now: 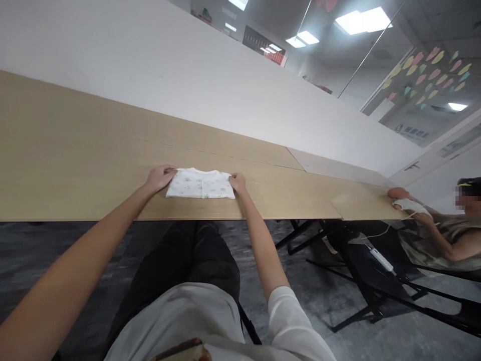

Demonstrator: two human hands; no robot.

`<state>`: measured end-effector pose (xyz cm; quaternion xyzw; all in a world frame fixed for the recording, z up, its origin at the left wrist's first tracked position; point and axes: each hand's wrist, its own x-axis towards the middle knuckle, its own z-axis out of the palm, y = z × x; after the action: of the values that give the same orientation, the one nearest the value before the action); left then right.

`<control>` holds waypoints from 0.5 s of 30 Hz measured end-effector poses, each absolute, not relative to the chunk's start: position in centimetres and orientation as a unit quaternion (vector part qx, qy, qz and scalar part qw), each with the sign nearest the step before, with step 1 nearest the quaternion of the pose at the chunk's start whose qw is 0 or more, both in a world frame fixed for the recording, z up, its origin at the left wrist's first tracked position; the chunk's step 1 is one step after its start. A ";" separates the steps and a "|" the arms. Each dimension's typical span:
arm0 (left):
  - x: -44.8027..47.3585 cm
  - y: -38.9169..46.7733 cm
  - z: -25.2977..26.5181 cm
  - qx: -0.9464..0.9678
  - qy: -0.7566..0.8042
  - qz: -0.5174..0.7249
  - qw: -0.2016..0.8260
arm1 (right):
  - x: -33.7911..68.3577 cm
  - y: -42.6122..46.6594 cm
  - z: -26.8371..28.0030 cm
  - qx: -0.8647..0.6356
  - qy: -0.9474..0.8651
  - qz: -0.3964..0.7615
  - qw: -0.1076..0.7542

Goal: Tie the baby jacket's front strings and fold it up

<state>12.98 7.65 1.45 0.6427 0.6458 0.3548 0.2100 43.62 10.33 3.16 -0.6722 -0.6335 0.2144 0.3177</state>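
A white baby shirt (203,184) with a small scattered print lies folded into a wide rectangle on the wooden table (75,165), its curved neckline facing away from me. My left hand (161,177) grips its upper left corner, fingers bent over the cloth. At the opposite upper corner, my right hand (238,182) pinches the shirt's edge between thumb and fingers. The fingertips of both hands are partly hidden by the cloth and by the hands themselves.
A white wall (169,75) runs behind the table. At the far right, another person (458,225) sits with their hands on a white cloth item (411,205) at the table's end. A black folding chair (370,265) holds a white power strip (381,260).
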 end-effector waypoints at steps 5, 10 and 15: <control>13.3 7.4 1.1 0.644 0.665 0.339 0.165 | 43.9 9.9 2.0 -0.662 -0.630 0.204 0.351; 13.2 7.5 0.9 0.678 0.653 0.319 0.114 | 43.7 9.3 1.2 -0.660 -0.648 0.144 0.351; 13.1 7.4 0.6 0.685 0.647 0.313 0.116 | 44.0 9.6 0.7 -0.617 -0.691 0.113 0.358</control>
<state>13.14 7.38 0.65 0.6853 0.6475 0.3127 0.1155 43.97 9.55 0.70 -0.6173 -0.6912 0.1133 0.3583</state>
